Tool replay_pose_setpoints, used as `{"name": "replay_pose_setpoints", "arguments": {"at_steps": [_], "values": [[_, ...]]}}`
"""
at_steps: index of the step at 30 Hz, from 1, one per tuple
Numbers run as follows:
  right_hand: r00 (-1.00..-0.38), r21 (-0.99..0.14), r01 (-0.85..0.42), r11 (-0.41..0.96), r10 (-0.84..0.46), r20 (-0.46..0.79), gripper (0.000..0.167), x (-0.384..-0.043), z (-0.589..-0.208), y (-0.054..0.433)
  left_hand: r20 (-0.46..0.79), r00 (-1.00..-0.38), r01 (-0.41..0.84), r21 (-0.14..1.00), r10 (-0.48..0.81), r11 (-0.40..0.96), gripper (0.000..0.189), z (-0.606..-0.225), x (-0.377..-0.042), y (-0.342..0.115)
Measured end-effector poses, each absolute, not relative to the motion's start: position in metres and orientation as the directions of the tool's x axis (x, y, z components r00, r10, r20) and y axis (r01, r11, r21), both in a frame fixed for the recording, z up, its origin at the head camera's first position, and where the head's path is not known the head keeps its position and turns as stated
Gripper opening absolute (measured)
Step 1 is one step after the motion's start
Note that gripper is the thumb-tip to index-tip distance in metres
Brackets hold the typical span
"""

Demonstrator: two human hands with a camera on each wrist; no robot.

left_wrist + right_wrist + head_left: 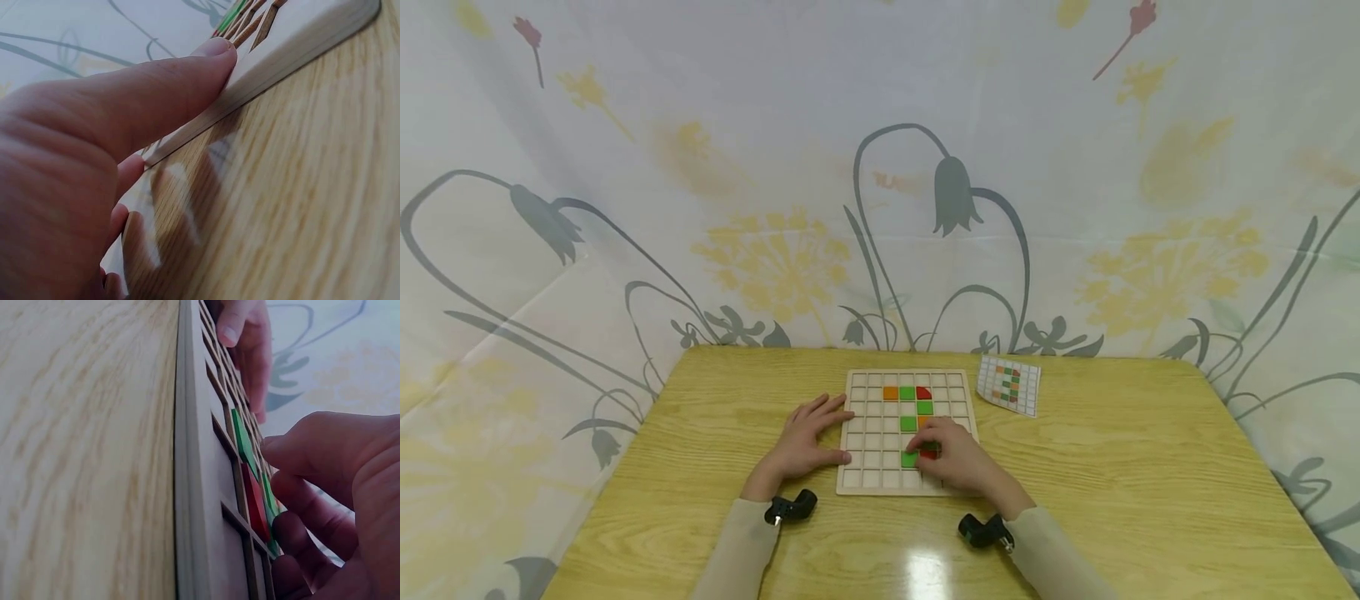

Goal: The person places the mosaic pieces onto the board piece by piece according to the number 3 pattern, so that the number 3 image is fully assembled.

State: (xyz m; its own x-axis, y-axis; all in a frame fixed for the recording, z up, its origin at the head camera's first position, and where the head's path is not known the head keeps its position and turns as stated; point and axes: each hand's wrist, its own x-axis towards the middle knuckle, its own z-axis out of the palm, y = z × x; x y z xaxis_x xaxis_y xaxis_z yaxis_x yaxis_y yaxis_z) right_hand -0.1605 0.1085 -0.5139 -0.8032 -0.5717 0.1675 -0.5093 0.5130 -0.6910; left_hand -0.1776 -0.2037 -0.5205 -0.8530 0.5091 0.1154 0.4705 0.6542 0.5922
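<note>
A pale wooden grid board (875, 479) lies on the table, with orange, green and red tiles in some of its cells. My left hand (803, 437) spreads along the board's left side. Its thumb (206, 59) touches the rim in the left wrist view, and the other fingertips reach the edge farther up. Over the lower part of the board, my right hand (958, 457) pinches a green square tile (909, 459) with thumb and forefinger, at a cell. Beside that tile is a red tile (253, 503), partly hidden under the right hand in the head view.
A printed card (1009, 386) with a coloured grid pattern stands slightly curled at the board's upper right. Black wrist cameras sit on both wrists. The wooden table (1150, 467) ends at a flower-patterned curtain (790, 167) at the back.
</note>
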Motion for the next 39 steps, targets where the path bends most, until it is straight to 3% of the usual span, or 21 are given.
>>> {"name": "replay_pose_setpoints", "arguments": {"at_steps": [13, 25, 39], "values": [[-0.793, -0.714, -0.536, 0.451, -0.559, 0.242, 0.013, -0.161, -0.507, 0.130, 0.118, -0.855, 0.467, 0.595, 0.505, 0.654, 0.065, -0.521, -0.176, -0.204], [-0.868, -0.751, -0.403, 0.523, -0.480, 0.131, 0.013, -0.145, -0.503, 0.183, 0.118, -0.846, 0.480, 0.594, 0.520, 0.646, 0.066, -0.521, -0.178, -0.202], [-0.856, -0.724, -0.401, 0.561, -0.511, 0.079, 0.019, -0.124, -0.499, 0.239, 0.123, -0.851, 0.470, 0.615, 0.511, 0.633, 0.065, -0.521, -0.176, -0.203]]}}
